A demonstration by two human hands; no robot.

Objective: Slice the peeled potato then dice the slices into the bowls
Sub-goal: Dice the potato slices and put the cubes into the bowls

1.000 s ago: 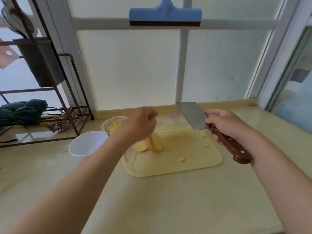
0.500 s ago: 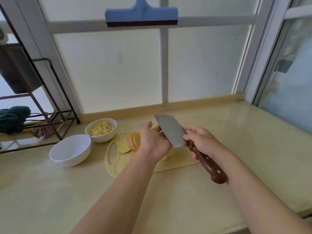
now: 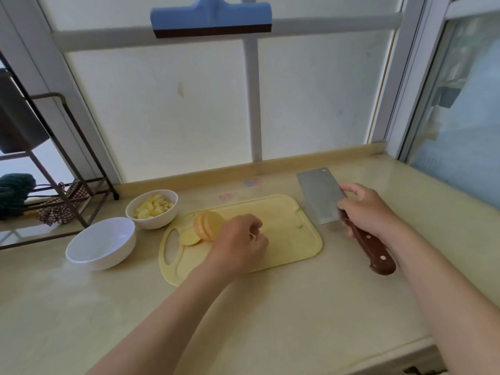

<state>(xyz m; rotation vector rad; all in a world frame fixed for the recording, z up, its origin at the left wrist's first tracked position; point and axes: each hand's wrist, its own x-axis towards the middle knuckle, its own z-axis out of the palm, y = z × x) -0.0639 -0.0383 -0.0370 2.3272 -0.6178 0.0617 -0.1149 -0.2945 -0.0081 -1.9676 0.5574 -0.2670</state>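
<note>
cleaver (image 3: pixel 319 197) shifted right, blade away | right hand (image 3: pixel 370 211) grips it | left hand (image 3: pixel 240 243): cannot tell

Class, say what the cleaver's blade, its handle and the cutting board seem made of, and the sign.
The blade is probably steel: brushed grey, faintly reflective. The handle looks like dark polished wood with pale rivets. The cutting board is likely plastic: smooth pale yellow, with a moulded grip slot.
</note>
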